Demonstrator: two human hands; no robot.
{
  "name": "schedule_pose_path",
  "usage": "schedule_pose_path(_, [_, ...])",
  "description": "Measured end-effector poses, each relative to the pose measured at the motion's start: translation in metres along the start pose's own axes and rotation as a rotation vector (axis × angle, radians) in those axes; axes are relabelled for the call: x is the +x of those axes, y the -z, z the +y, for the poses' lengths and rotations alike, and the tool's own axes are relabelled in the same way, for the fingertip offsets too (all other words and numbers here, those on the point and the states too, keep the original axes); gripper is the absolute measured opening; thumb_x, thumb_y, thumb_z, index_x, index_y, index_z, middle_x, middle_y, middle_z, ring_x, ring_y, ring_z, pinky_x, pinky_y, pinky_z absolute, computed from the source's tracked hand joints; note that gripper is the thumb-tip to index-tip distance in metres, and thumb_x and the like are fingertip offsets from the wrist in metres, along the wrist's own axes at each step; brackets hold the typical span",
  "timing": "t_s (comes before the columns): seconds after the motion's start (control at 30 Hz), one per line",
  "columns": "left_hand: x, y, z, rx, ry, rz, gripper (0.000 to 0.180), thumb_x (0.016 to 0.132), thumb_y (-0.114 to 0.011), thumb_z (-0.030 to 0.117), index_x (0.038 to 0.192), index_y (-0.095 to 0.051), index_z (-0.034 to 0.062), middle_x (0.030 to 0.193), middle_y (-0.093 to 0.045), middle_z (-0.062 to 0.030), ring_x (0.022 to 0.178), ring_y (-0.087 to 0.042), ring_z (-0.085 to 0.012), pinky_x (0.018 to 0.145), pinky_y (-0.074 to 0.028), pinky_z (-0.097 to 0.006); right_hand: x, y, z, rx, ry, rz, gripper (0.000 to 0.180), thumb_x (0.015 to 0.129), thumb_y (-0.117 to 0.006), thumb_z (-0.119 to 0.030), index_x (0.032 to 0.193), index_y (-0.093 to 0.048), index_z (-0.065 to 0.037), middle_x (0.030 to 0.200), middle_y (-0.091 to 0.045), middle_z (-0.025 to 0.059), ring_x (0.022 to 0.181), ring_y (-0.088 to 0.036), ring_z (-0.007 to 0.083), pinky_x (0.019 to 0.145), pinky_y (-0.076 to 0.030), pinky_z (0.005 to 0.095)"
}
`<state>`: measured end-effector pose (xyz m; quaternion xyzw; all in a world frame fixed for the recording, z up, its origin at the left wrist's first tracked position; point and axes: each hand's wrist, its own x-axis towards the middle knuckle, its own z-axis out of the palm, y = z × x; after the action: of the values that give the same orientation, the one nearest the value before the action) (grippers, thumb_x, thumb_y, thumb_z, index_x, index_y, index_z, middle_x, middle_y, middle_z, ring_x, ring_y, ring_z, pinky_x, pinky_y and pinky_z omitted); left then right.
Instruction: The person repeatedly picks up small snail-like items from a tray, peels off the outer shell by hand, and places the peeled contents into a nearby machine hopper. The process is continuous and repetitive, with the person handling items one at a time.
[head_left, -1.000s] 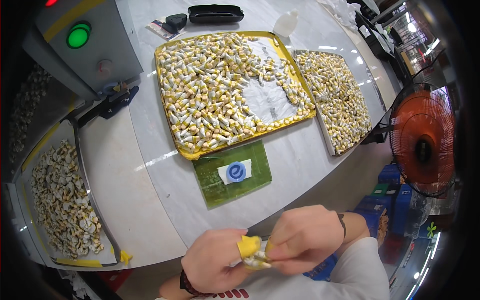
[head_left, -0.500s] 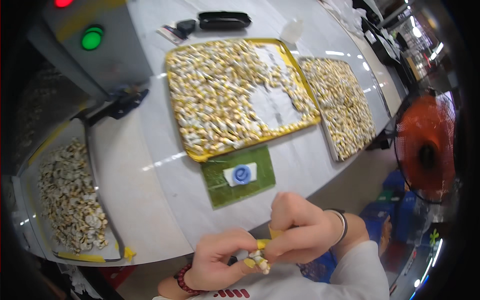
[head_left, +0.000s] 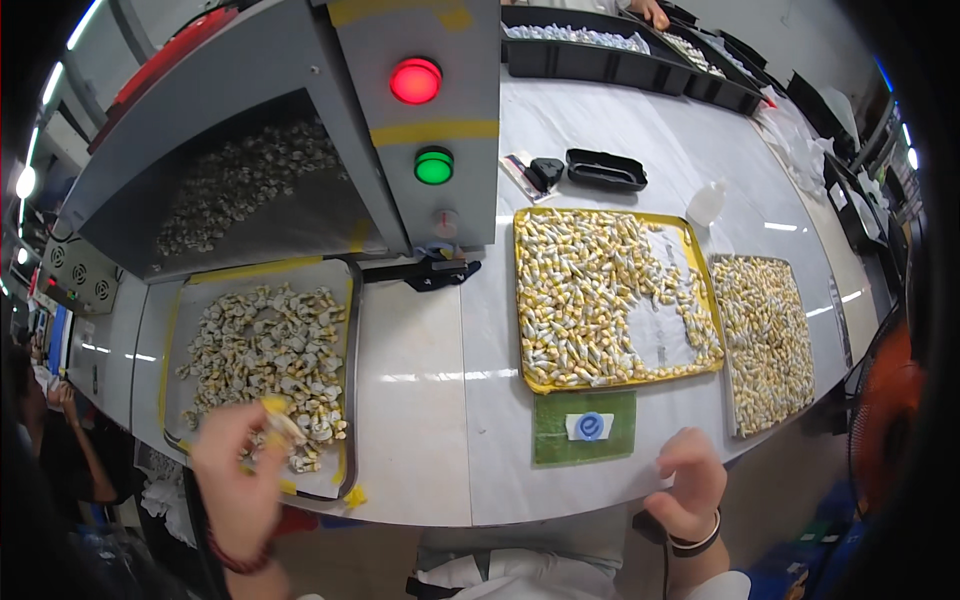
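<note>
My left hand (head_left: pixel 235 475) is over the left tray (head_left: pixel 352 400) and smeared by motion. Yellow covers sit on its fingertips. Between finger and thumb shows a blurred small white-and-yellow piece (head_left: pixel 288 428), which looks pinched there. Beneath lies a loose heap of small white, yellow-tipped pieces (head_left: pixel 265 345). My right hand (head_left: pixel 692 485) hovers at the table's front edge, fingers bent and apart from the thumb, with nothing in it. Close to it lies a green mat (head_left: pixel 550 447) bearing a blue ring-shaped thing (head_left: pixel 590 427) on a white patch.
A yellow-rimmed tray (head_left: pixel 535 384) of similar pieces stands beyond the mat, beside another full tray (head_left: pixel 765 345). A grey machine (head_left: pixel 345 50) with red and green lights rises at the back left. Black bins (head_left: pixel 590 65) line the far side, where another person's hand (head_left: pixel 652 12) shows. An orange fan (head_left: pixel 885 420) stands right.
My hands were together near my body, holding small white-and-yellow pieces. They have parted: the left reached over the left tray, the right moved right and let go. The view has swung left.
</note>
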<state>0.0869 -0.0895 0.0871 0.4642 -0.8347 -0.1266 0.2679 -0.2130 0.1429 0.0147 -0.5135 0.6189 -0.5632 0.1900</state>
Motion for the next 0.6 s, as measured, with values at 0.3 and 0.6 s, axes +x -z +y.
schedule_pose_path(0.3, [0.104,0.010,-0.069,0.153,-0.056,-0.072,0.032,0.072,-0.068,0.017,0.097,-0.062,-0.0025,0.091,-0.061,-0.0174,0.074,-0.060,-0.0278,0.067,-0.047,-0.034,-0.017,-0.001,0.016,0.284,-0.184,0.230,0.025,0.074,-0.065,-0.012,0.091,-0.054,0.004,0.072,-0.047,0.0032,0.066,-0.042,0.0098,0.060,-0.032,0.0222])
schedule_pose_path(0.6, [0.264,-0.099,-0.066,0.382,-0.330,-0.315,0.048,0.078,-0.060,0.031,0.117,-0.053,0.0036,0.116,-0.054,-0.0190,0.104,-0.054,-0.0321,0.090,-0.042,-0.039,-0.015,-0.007,0.009,0.390,-0.218,0.335,0.024,0.074,-0.062,0.003,0.097,-0.054,0.005,0.075,-0.051,0.0033,0.062,-0.043,0.0053,0.055,-0.033,0.0192])
